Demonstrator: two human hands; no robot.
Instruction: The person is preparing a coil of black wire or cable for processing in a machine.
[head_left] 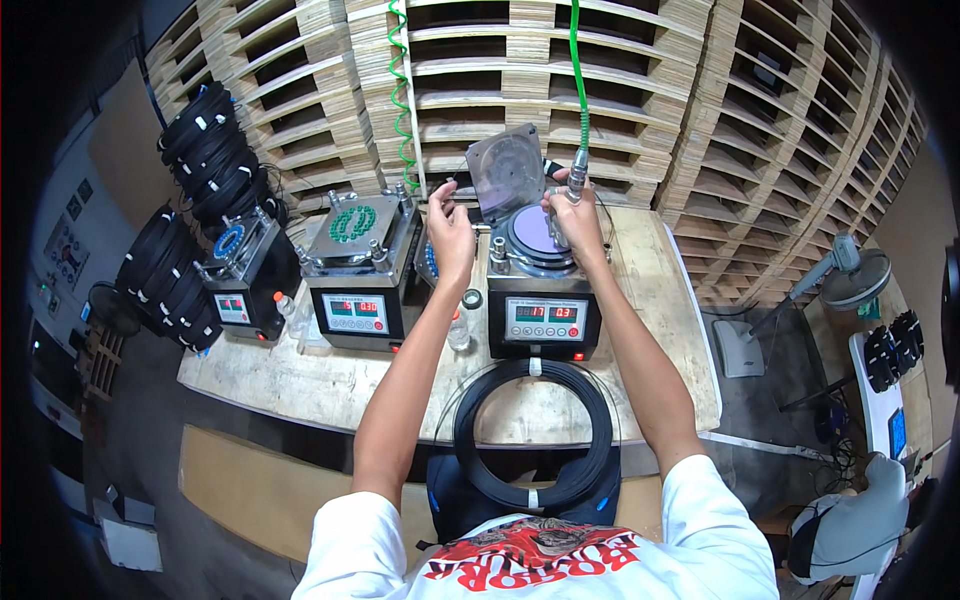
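Desk [640, 380] right end: bare, open to reach | centre front: black cable coil [532, 432] blocks | between polishing machines [540, 300]: narrow gap, plastic bottle [459, 330] in it | behind: stacked pallets [640, 90] wall it off | overhead: green hose [578, 70] hangs.

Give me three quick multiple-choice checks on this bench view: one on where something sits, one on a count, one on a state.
1. Where does the black cable coil lie?
A. on the table edge in front of the right machine
B. on top of the left machine
C. on the floor beside the fan

2. How many machines with red displays stand on the table?
A. one
B. three
C. five

3. How is the lid of the right machine?
A. shut flat
B. raised open
D. lying on the table

Answers:
1 A: the coil rests at the near edge below that machine.
2 B: three units stand in a row.
3 B: the lid tilts up behind the purple disc, with the right hand at the disc and the left hand beside it.
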